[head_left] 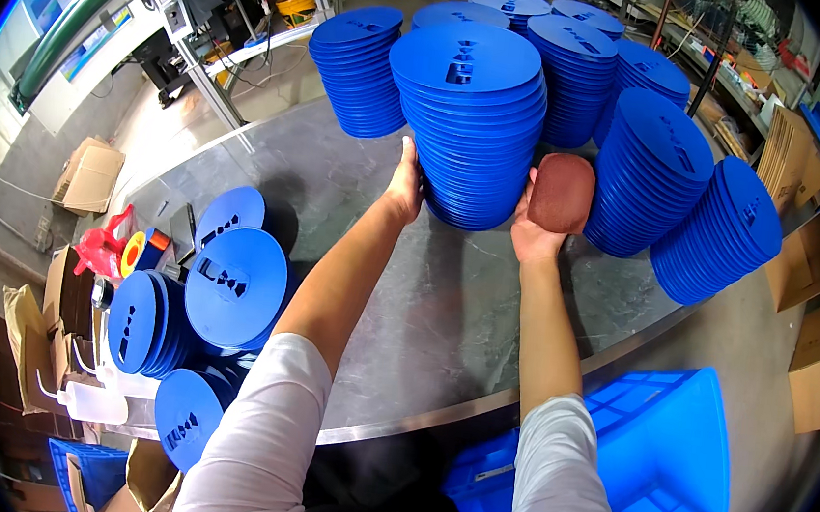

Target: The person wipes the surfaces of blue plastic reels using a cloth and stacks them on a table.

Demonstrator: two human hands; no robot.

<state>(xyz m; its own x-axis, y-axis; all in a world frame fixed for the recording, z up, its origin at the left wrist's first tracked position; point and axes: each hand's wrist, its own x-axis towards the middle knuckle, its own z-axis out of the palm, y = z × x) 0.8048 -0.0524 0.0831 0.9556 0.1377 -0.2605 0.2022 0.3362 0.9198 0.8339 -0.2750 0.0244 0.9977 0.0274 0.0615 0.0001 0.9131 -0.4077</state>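
A tall stack of blue round discs point(476, 134) with cut-out slots stands on the grey table between my two hands. My left hand point(404, 184) rests against the lower left side of the stack, thumb up, its other fingers mostly hidden. On the opposite side, my right hand point(537, 237) is close against the stack's lower right. A reddish-brown rounded pad point(562, 194) sits upright in that hand and covers most of its fingers; only the thumb side and the heel of the hand show.
More blue disc stacks stand behind, at the left point(356, 73) and right point(650, 175). Loose leaning discs point(237, 284) lie on the table point(410, 355) at left, near white squeeze bottles point(95, 403). A blue crate point(667, 458) is below the right edge, cardboard boxes point(810, 255) beyond.
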